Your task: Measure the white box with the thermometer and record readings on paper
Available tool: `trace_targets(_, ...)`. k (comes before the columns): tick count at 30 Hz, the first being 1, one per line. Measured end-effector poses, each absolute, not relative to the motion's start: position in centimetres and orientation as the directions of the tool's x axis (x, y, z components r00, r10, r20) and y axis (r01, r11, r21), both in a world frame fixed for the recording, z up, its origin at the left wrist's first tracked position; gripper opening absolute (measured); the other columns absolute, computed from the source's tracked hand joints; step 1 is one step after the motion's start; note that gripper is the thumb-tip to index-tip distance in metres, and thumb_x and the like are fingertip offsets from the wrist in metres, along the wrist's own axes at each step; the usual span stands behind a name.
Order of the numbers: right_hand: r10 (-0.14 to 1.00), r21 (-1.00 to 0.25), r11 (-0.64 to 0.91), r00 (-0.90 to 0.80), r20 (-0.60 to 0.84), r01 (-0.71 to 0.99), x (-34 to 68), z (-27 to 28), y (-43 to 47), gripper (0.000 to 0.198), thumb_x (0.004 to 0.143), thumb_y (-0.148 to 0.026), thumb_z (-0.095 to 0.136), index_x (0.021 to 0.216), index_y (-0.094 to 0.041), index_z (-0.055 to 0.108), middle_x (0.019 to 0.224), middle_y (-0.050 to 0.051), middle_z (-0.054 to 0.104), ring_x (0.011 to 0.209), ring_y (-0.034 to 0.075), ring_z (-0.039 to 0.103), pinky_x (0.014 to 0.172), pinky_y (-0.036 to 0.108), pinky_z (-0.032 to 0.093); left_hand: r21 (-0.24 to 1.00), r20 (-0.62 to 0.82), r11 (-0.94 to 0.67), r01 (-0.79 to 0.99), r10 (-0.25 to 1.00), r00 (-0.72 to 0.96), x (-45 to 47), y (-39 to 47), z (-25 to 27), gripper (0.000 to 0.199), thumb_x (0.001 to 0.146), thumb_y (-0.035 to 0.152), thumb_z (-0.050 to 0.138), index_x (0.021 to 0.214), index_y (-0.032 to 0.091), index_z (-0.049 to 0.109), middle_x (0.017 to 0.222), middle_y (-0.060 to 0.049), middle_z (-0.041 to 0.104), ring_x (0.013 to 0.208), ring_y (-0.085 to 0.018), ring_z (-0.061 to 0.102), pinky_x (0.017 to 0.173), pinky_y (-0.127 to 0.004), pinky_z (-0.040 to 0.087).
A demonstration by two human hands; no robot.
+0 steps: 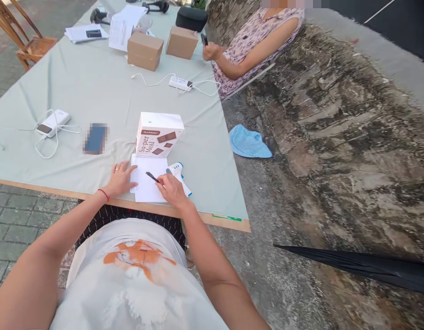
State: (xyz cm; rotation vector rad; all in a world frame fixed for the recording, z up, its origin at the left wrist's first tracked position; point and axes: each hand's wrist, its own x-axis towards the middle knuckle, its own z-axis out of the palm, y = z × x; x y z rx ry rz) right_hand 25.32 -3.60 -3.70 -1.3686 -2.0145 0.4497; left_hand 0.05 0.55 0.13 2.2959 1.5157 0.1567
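The left fingers [131, 169], spread and grasping nothing, rest at the left edge of the paper [146, 191]. White and flat, it lies between both hands. A slim black pen [151, 176], tilted over it, is pinched in the curled right fingers [161, 186], just beside a white-and-blue thermometer [176, 170].

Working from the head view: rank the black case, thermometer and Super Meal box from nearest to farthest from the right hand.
1. Thermometer: right beside the right hand, on its right.
2. Super Meal box: ahead and slightly left.
3. Black case: far ahead, at the table's far end.
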Motion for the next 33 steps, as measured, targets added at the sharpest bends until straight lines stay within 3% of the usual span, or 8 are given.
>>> trace_targets(3,0.953,-0.897,0.249,0.074,0.295,0.366,23.1,-4.1,-5.6,0.013,0.095,-0.036,0.058,0.088,-0.024,0.057,0.077,-0.001,0.064,0.069,0.017,0.059,0.068,0.032,0.051,0.346,-0.106,-0.375,0.86,0.895,0.433,-0.3,-2.7,0.1,0.051,0.091,0.036,0.072,0.14,0.026,0.065,0.165,-0.02,0.04,0.156,-0.039,0.033,0.126,-0.066,0.019)
trace_targets(5,0.964,-0.973,0.175,0.176,0.2,0.15,21.0,-4.4,-6.7,0.014,0.093,-0.038,0.055,0.088,-0.024,0.058,0.075,-0.001,0.066,0.068,0.016,0.062,0.067,0.032,0.053,0.335,-0.076,-0.393,0.856,0.895,0.44,-0.3,-4.1,0.0,0.044,0.093,0.036,0.07,0.136,0.026,0.068,0.164,-0.019,0.043,0.155,-0.039,0.035,0.126,-0.066,0.021)
trace_targets(7,0.972,-0.992,0.118,0.199,0.126,0.053,19.2,-4.8,-7.3,0.015,0.089,-0.038,0.057,0.09,-0.024,0.062,0.076,0.0,0.068,0.07,0.017,0.065,0.068,0.033,0.055,0.328,-0.044,-0.4,0.856,0.899,0.437,-0.3,-4.8,-0.2,0.043,0.093,0.036,0.069,0.135,0.026,0.068,0.162,-0.018,0.046,0.154,-0.038,0.038,0.126,-0.064,0.021)
trace_targets(12,0.972,-0.988,0.056,0.221,0.086,0.142,17.4,-5.8,-7.6,0.01,0.076,-0.033,0.064,0.08,-0.024,0.064,0.069,-0.002,0.063,0.063,0.015,0.056,0.065,0.032,0.052,0.323,-0.002,-0.399,0.858,0.907,0.422,0.1,-5.0,-0.4,0.045,0.089,0.038,0.07,0.132,0.023,0.069,0.16,-0.017,0.049,0.152,-0.038,0.04,0.127,-0.061,0.021)
trace_targets(33,0.98,-0.926,0.122,0.104,0.169,0.357,17.5,-6.2,-7.4,0.007,0.079,-0.031,0.061,0.076,-0.025,0.064,0.068,-0.002,0.065,0.064,0.016,0.057,0.069,0.032,0.052,0.354,0.013,-0.411,0.84,0.9,0.435,0.2,-5.2,-0.6,0.043,0.088,0.039,0.068,0.129,0.024,0.07,0.159,-0.016,0.05,0.152,-0.038,0.04,0.127,-0.061,0.021)
